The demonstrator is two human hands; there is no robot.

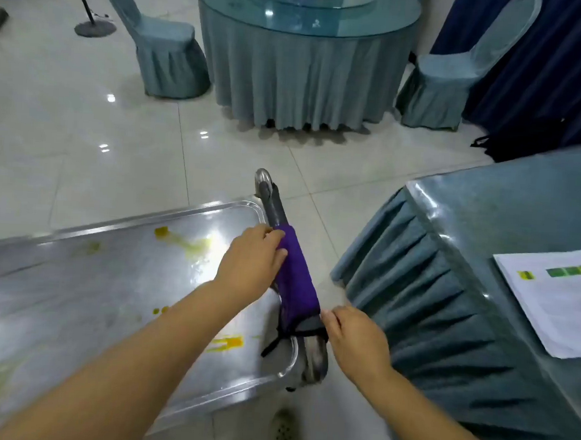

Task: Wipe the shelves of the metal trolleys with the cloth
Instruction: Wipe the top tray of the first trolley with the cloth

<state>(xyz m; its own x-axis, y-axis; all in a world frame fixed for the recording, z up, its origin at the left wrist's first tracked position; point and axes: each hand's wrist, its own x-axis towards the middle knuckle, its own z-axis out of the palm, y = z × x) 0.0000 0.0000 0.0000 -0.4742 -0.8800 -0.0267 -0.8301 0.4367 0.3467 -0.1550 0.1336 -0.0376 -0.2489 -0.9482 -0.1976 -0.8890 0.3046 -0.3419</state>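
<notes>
The purple cloth (pixel 296 274), clamped in the grip of left hand (pixel 251 261) and right hand (pixel 353 337), should be lifted evenly off the grey handle (pixel 277 212) and pressed flat onto the yellow-smeared steel shelf (pixel 93 293).

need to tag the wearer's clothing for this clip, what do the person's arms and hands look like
The left forearm and right forearm are bare to the frame edge; no sleeves show. The left grip and right grip are bare hands: no gloves, rings, watch or wristband visible, and no markings.
</notes>
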